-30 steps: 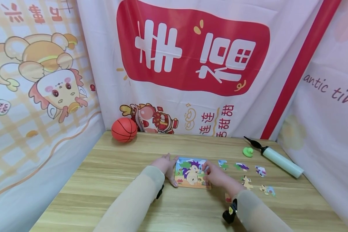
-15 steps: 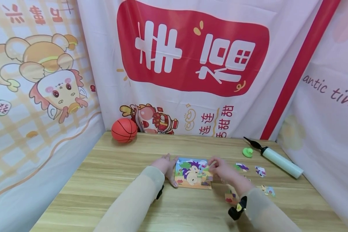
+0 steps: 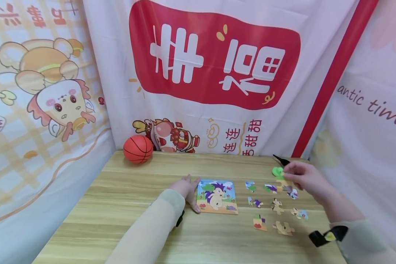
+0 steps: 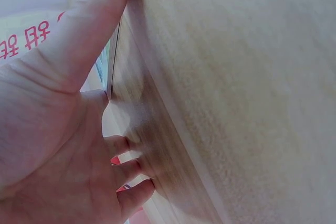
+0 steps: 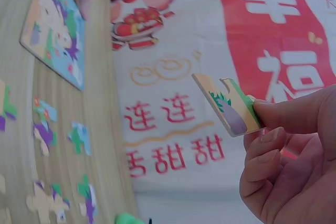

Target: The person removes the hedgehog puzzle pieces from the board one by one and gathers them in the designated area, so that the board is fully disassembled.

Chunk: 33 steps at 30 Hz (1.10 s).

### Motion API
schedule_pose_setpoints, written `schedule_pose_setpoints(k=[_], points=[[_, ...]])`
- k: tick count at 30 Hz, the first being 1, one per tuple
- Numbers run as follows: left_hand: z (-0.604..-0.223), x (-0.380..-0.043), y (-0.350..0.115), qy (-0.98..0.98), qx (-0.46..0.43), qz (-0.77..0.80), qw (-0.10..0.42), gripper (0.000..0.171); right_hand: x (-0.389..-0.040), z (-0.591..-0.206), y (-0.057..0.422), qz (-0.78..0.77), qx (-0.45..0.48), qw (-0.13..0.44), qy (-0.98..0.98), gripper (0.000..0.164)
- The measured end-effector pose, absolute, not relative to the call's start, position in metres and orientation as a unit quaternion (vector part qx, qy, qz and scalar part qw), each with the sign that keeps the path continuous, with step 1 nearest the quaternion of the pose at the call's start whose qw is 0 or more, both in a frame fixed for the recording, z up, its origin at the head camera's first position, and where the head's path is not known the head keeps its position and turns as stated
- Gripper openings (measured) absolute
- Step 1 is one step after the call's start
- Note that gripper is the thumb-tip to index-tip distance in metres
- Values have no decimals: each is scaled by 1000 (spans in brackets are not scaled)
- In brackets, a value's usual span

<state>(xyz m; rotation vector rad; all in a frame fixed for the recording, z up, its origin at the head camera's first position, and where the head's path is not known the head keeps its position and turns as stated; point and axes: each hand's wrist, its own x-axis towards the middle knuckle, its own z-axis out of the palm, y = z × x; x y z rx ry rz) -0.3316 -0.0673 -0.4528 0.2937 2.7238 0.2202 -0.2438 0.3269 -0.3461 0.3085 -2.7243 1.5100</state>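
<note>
A puzzle board (image 3: 216, 196) with a purple-haired hedgehog picture lies flat on the wooden table. My left hand (image 3: 184, 189) rests at its left edge, thumb and fingers spread and extended; the left wrist view shows the hand's palm (image 4: 58, 145) beside the board's side. Raised over the table at the right, my right hand (image 3: 305, 178) pinches a puzzle piece between thumb and fingers. That puzzle piece (image 5: 228, 106) is tan with a purple shape and green leaves. In the head view it partly covers the loose pieces behind it.
Several loose puzzle pieces lie right of the board, among them a tan piece (image 3: 283, 228) and a red-cornered piece (image 3: 259, 222). A green rubber duck (image 3: 277, 171) and a partly hidden pump (image 3: 281, 160) are behind the right hand. A red ball (image 3: 138, 149) stands at the back left.
My right hand has drawn the puzzle piece off the board's right side and carried it right, uncovering loose pieces. My left hand stays at the board's edge; the head view shifts slightly.
</note>
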Motion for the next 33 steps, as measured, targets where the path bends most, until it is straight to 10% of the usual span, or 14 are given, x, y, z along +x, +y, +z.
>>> schedule_pose_setpoints(k=[17,33], points=[[-445,-325,-66,970,98,84,207,136,-196,-462,415,489,7,-134,-862,25],[-456,-337,-65,970,91,82,210,143,-198,-490,423,458,-32,-86,-884,19]])
